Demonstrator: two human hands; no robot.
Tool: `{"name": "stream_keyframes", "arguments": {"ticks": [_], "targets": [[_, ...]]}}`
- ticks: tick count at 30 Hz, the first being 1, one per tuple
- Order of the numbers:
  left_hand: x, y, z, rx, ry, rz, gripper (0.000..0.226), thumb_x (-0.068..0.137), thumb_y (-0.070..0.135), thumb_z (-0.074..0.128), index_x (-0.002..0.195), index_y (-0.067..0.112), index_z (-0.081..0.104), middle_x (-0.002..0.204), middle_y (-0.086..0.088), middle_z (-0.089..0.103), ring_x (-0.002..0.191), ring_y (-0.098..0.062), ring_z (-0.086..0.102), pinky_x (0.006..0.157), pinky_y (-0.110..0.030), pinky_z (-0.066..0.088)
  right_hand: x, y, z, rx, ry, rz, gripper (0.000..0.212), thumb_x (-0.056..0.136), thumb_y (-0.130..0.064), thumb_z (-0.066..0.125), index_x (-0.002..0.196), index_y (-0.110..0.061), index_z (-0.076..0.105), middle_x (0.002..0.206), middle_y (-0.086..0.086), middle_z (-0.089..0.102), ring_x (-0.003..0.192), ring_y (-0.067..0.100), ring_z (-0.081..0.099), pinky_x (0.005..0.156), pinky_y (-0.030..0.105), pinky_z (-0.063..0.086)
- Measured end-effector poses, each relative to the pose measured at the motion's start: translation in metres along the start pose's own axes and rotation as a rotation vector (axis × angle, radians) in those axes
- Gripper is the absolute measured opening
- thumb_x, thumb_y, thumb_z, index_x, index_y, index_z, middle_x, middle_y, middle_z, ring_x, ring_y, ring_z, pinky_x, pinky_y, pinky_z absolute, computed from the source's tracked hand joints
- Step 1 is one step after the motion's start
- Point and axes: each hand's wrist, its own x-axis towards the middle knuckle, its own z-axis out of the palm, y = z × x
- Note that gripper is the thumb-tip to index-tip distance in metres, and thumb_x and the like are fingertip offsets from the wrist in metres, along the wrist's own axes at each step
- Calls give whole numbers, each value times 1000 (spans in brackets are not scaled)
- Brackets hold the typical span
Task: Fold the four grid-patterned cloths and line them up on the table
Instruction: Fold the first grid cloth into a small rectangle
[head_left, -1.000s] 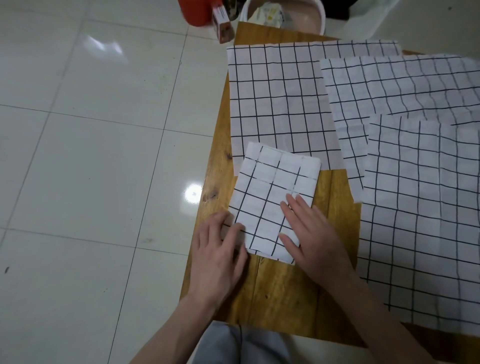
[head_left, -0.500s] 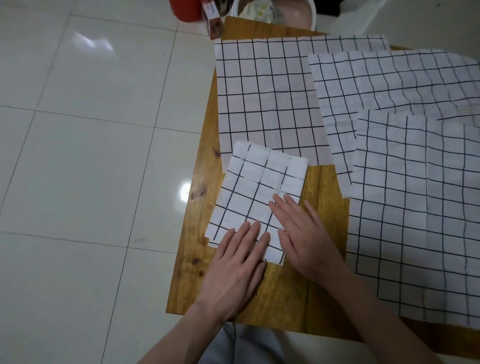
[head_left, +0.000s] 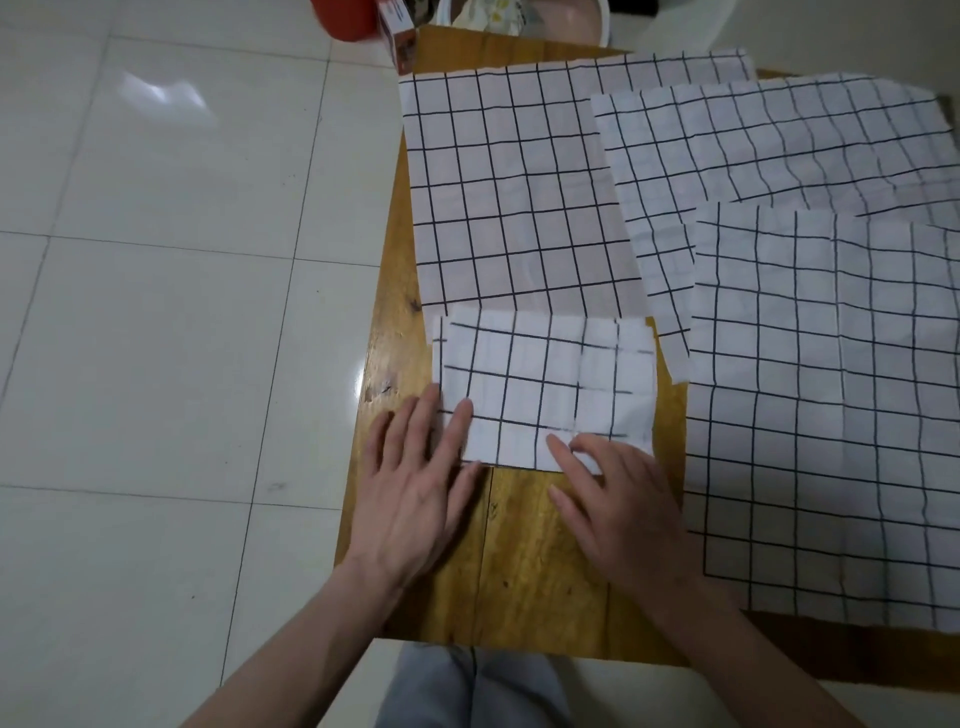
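Note:
A folded grid cloth (head_left: 545, 384) lies as a wide rectangle near the front left of the wooden table (head_left: 530, 561). My left hand (head_left: 415, 483) rests flat on its near left corner, fingers straight. My right hand (head_left: 618, 499) presses its near edge on the right, fingers spread. Three unfolded grid cloths lie flat: one at the back left (head_left: 519, 192), one at the back right (head_left: 779, 150), one on the right (head_left: 831, 405), overlapping each other.
The table's left edge drops to a white tiled floor (head_left: 156, 364). Beyond the far edge stand a red container (head_left: 343, 18), a small box (head_left: 400, 36) and a white basin (head_left: 545, 21). Bare wood shows in front of the folded cloth.
The folded cloth has been turned from a tilted upright rectangle to a wide one squared with the table. Both hands shifted to its near edge.

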Motion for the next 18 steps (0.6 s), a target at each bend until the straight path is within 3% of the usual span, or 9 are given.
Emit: {"name": "stream_keyframes", "arguments": {"ticks": [4,9,13,18], "targets": [[9,9,-2,-13,16,-61,63,109,50,32,162,17,37,165,-20,36,151,-36,34,127,-50,20,-9,-14,1,25,-69,13,55,105,-43,45,152,-15,51,141,8,57,132,24,52,105,41,50],[5,15,1,-60,66,-44,64,107,38,44,162,6,33,168,-19,32,158,-30,24,130,-44,16,-7,-18,4,65,-157,79,61,108,-47,38,162,-19,34,169,3,30,158,21,23,125,45,27],[-3,12,5,-141,60,-26,67,109,36,43,164,1,27,174,-16,18,162,-26,16,131,-43,18,0,-13,6,12,-215,122,63,109,-53,28,165,-24,24,173,0,18,161,21,11,127,53,21],[-6,8,9,-132,50,-2,70,110,39,39,165,1,20,176,-15,10,164,-25,7,130,-47,20,5,-11,3,-43,-234,119,64,109,-55,24,165,-23,24,173,1,19,160,22,13,127,55,18]]}}
